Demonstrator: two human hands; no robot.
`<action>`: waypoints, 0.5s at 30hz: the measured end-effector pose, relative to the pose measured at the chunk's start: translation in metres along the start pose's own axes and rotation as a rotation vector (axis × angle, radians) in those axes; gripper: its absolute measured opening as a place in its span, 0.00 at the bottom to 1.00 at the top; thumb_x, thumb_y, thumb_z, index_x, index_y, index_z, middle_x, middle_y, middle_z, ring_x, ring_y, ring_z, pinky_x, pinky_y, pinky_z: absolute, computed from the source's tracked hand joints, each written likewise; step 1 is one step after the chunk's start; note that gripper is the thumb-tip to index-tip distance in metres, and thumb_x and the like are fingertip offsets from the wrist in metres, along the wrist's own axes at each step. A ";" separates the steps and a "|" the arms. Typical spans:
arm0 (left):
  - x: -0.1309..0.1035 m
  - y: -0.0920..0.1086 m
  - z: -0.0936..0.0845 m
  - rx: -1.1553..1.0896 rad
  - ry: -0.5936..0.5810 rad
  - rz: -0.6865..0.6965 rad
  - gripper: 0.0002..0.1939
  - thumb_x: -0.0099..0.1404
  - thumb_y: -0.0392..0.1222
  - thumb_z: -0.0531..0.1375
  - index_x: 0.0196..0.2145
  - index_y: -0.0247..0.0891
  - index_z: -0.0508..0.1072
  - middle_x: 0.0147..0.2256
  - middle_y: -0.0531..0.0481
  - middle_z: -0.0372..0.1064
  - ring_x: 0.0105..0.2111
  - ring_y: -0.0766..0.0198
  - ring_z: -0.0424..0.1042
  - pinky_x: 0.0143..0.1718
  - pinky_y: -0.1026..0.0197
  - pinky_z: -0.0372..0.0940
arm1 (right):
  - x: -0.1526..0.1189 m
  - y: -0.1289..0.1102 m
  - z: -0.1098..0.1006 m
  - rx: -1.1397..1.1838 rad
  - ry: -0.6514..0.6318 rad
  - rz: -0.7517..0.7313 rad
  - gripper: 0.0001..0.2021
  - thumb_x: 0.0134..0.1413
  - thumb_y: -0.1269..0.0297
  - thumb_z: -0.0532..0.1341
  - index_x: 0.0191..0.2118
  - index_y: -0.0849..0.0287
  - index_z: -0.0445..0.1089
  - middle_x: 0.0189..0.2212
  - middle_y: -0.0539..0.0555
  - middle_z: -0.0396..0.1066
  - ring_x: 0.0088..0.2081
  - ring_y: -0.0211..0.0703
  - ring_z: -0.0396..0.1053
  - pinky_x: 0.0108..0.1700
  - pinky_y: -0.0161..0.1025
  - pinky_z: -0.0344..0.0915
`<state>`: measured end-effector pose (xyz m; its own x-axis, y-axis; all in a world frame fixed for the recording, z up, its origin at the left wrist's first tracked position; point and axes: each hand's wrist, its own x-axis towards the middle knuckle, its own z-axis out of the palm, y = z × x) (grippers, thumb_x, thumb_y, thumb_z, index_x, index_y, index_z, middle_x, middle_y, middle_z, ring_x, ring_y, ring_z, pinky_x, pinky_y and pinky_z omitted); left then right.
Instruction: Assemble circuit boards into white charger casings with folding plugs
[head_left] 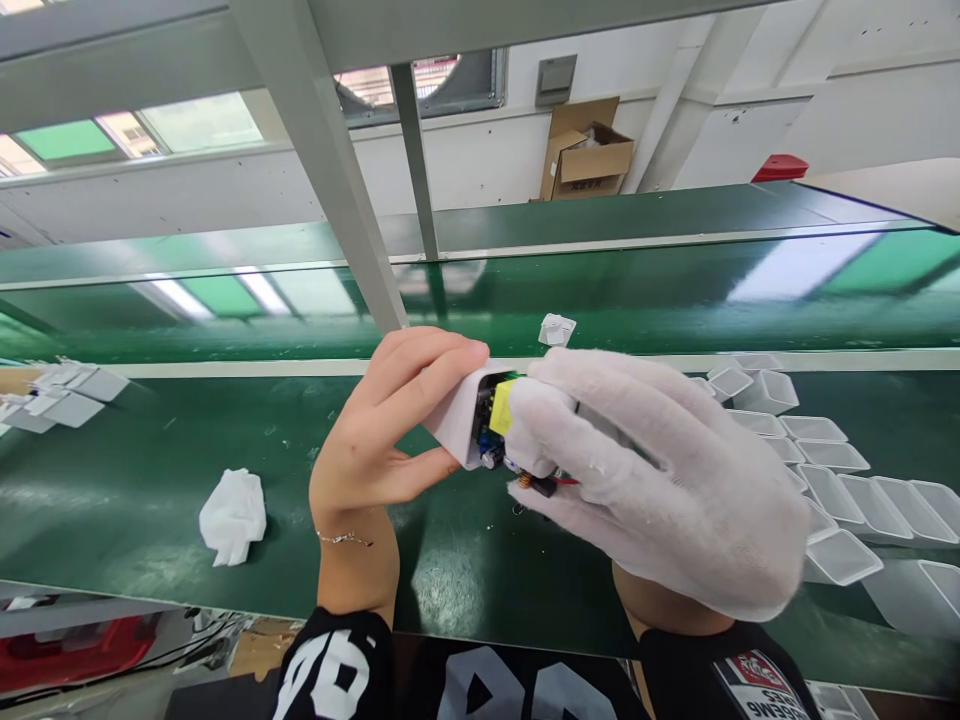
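My bare left hand is closed on a white plastic housing, fingers on top and thumb below. In my white-gloved right hand is a circuit board with a yellow block, a small capacitor, a copper coil and a red wire. The board's left end sits at the housing's open mouth, partly inside it; my right fingers hide the rest. Both hands are above the green bench, near its middle.
Translucent white housings cover the right of the green bench. A white glove lies at left, with white parts beyond it. A small white piece rests on the far belt. A grey post rises ahead.
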<state>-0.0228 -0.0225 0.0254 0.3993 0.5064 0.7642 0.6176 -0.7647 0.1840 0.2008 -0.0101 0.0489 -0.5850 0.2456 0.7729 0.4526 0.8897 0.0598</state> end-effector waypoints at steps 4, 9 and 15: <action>0.001 -0.002 0.001 -0.015 0.008 0.021 0.27 0.69 0.37 0.59 0.64 0.48 0.64 0.51 0.44 0.73 0.51 0.54 0.73 0.51 0.48 0.74 | 0.003 0.001 -0.002 -0.018 -0.036 -0.041 0.12 0.60 0.79 0.60 0.45 0.58 0.73 0.38 0.52 0.77 0.40 0.39 0.74 0.48 0.34 0.73; 0.002 -0.003 0.002 -0.071 0.026 0.058 0.26 0.68 0.36 0.60 0.63 0.44 0.66 0.51 0.42 0.73 0.50 0.53 0.72 0.52 0.48 0.73 | 0.002 0.000 -0.001 0.013 -0.023 -0.002 0.12 0.60 0.79 0.59 0.45 0.60 0.73 0.38 0.53 0.77 0.40 0.39 0.74 0.50 0.34 0.73; 0.002 -0.004 0.005 -0.112 0.048 0.084 0.28 0.67 0.35 0.61 0.64 0.40 0.66 0.51 0.40 0.73 0.51 0.53 0.72 0.53 0.48 0.73 | -0.001 0.000 -0.002 0.064 -0.029 0.032 0.11 0.62 0.77 0.58 0.46 0.59 0.72 0.42 0.54 0.77 0.46 0.42 0.75 0.54 0.37 0.73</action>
<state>-0.0210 -0.0163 0.0228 0.4124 0.4211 0.8078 0.5029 -0.8446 0.1835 0.2023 -0.0110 0.0494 -0.5904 0.2842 0.7554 0.4280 0.9038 -0.0056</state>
